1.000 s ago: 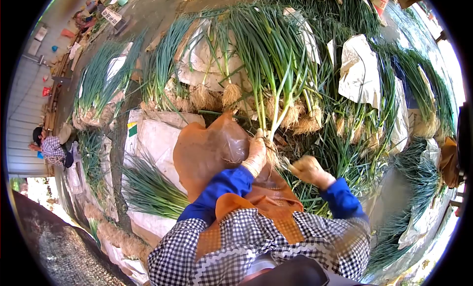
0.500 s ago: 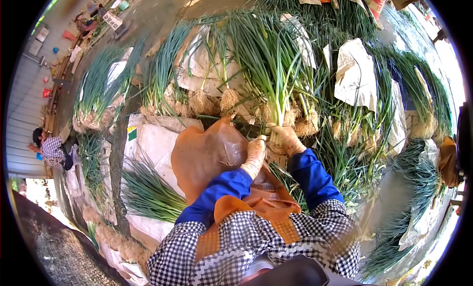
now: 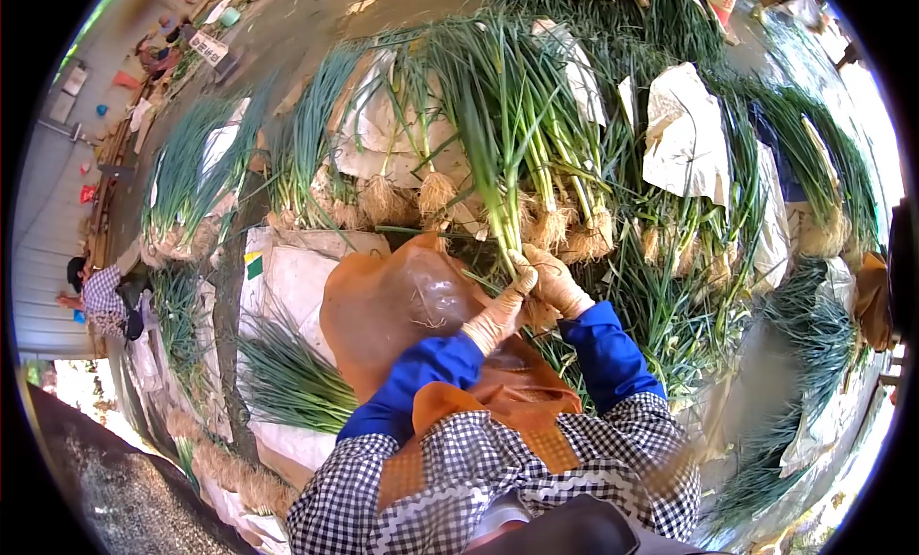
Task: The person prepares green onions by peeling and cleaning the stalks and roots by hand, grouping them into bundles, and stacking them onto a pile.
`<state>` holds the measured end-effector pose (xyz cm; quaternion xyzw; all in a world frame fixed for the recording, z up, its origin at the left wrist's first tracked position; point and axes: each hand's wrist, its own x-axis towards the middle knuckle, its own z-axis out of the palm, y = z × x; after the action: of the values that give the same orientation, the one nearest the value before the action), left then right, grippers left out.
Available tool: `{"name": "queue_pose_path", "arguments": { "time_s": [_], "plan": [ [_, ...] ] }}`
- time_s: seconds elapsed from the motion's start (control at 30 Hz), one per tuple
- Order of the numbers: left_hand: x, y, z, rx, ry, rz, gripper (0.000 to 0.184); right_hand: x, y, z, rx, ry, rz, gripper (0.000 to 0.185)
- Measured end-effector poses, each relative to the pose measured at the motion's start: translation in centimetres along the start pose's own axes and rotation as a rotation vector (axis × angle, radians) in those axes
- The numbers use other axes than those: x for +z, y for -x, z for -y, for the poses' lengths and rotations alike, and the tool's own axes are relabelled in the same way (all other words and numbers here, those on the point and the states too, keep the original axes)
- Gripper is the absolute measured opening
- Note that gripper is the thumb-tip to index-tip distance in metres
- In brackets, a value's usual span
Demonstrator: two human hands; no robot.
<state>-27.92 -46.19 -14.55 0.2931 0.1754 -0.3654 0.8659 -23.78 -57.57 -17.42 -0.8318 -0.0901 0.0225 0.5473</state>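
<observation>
My left hand [image 3: 500, 314], in a pale glove, is closed at the lower white ends of a few green onions [image 3: 500, 206]. Right beside it, my right hand [image 3: 553, 281] grips the same stalks, the two hands touching or nearly so. The leaves stretch away from me, and tan roots show just below my fingers; which finger presses where is hidden. Just beyond my hands lie green onions with bushy roots [image 3: 550, 228]. An orange-brown apron [image 3: 397, 287] spreads over my lap under the left forearm.
Trimmed-looking green onions [image 3: 292, 373] lie on a white sack [image 3: 287, 277] at my left. Rooted bunches [image 3: 191, 182] line the ground ahead. White sacking [image 3: 684, 139] covers part of a heap to the right. Loose leaves [image 3: 670, 316] crowd my right side. Another person [image 3: 103, 297] sits far left.
The stalks in my hands have become fewer and lean more to the left. Rooted onions once behind them now show more plainly. My hands have shifted slightly down.
</observation>
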Motion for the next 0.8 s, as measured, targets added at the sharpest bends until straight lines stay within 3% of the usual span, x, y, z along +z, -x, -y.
{"name": "queue_pose_path", "arguments": {
  "time_s": [0.07,0.1,0.13,0.23,0.3,0.37,0.4,0.43,0.47,0.6,0.63,0.67,0.73,0.77,0.8],
  "plan": [
    [-0.7,-0.8,-0.1,0.065,0.046,-0.122,0.045,-1.9,-0.8,1.5,0.296,0.112,-0.004,0.028],
    [-2.4,-0.9,-0.6,0.009,0.021,-0.15,0.023,-2.9,-1.6,1.1,-0.217,0.324,-0.223,0.037],
    [-2.2,0.0,-1.1,-0.038,0.112,-0.084,0.013,-2.9,-3.5,0.1,0.131,0.142,-0.245,0.041],
    [-1.1,0.3,-1.2,0.108,-0.095,-0.29,0.003,-2.3,-6.9,1.6,0.009,0.274,-0.262,0.044],
    [-2.0,0.1,-1.0,0.079,-0.101,-0.241,0.005,-1.5,-9.0,2.1,0.167,0.325,0.195,0.054],
    [-1.5,0.0,-1.5,0.076,-0.095,-0.215,0.007,-0.7,-8.9,1.8,0.001,0.349,0.144,0.042],
    [-1.1,-0.2,-1.4,0.092,0.018,-0.305,0.008,-0.2,-8.5,1.6,-0.075,0.341,0.123,0.039],
    [-0.8,-0.1,-1.4,0.102,0.135,-0.397,0.01,-1.0,-7.8,3.2,0.096,0.271,0.163,0.044],
    [-1.0,-0.2,-1.4,0.101,0.141,-0.401,0.01,-1.3,-7.3,3.0,0.043,0.407,0.099,0.043],
    [-3.1,-1.0,-1.4,0.144,0.357,-0.276,0.016,-6.3,-2.5,4.1,0.393,-0.396,0.252,0.035],
    [-3.3,-0.8,-1.7,0.107,0.282,-0.111,0.016,-7.1,-2.2,3.0,0.434,-0.42,0.127,0.033],
    [-3.5,-0.5,-1.8,0.067,0.209,0.051,0.017,-7.1,-2.9,1.4,0.354,-0.268,-0.013,0.022],
    [-3.4,-0.6,-1.6,0.077,0.136,0.053,0.019,-6.6,-3.5,1.5,-0.061,0.374,-0.249,0.017],
    [-3.0,-1.1,-1.3,0.095,0.115,-0.12,0.021,-4.9,-4.1,1.4,-0.043,-0.024,-0.209,0.02],
    [-3.0,-1.1,-0.9,0.108,0.097,-0.302,0.024,-4.6,-5.0,4.6,-0.088,0.191,-0.045,0.028]
  ]
}}
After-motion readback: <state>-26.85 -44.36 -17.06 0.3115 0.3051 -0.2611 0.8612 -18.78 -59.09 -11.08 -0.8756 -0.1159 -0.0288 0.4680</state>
